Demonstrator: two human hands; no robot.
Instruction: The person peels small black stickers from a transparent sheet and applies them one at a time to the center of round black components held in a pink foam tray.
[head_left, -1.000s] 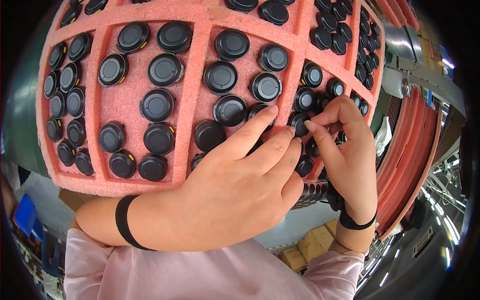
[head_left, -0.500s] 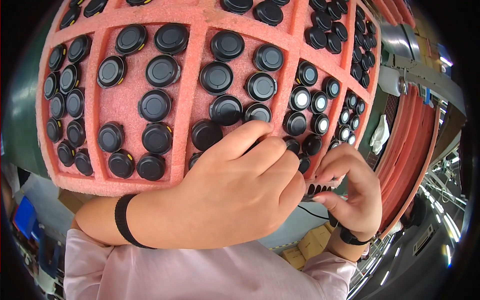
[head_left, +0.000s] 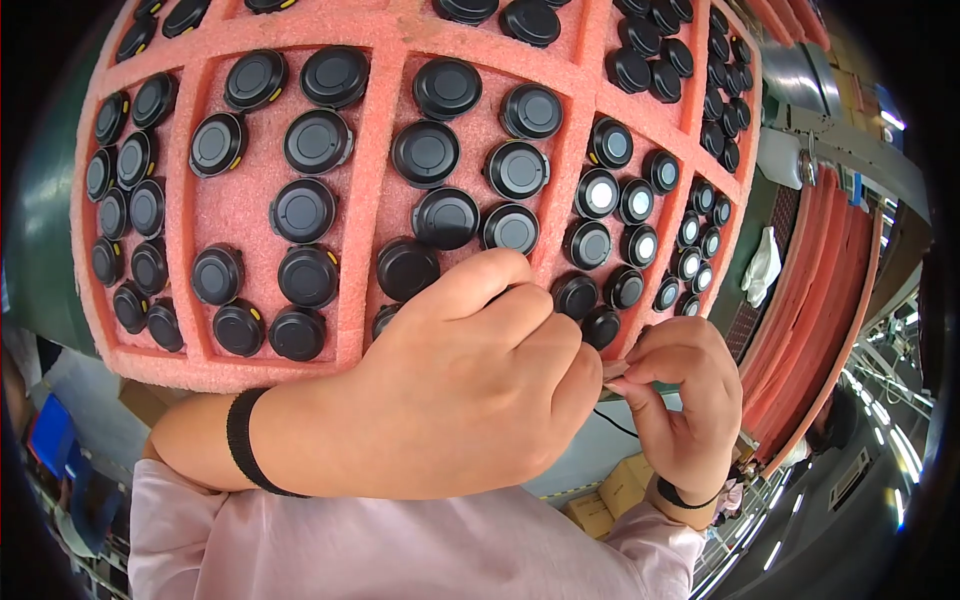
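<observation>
My left hand [head_left: 470, 385] is closed, back of the hand up, over the near edge of a pink foam tray [head_left: 380, 200]. Its curled fingertips are hidden, so I cannot make out what they hold. Close beside it, my right hand [head_left: 685, 395] pinches a thin, pale strip [head_left: 618, 372] between thumb and forefinger; half a second ago black oval spots showed on it. Around the left fingers sit round black caps in the tray, among them one cap [head_left: 510, 229] just beyond the knuckles and another [head_left: 408, 268] to their left.
Foam walls split the tray into compartments with several black caps each; some caps at right have shiny pale centres [head_left: 597, 193]. Stacked pink foam sheets [head_left: 800, 330] stand at right, with a white cloth [head_left: 761, 268] beside them. Cardboard boxes [head_left: 625, 485] lie below.
My right hand has turned and drawn slightly down and left. The strip's spotted face no longer shows, only a thin edge. My left hand has barely shifted.
</observation>
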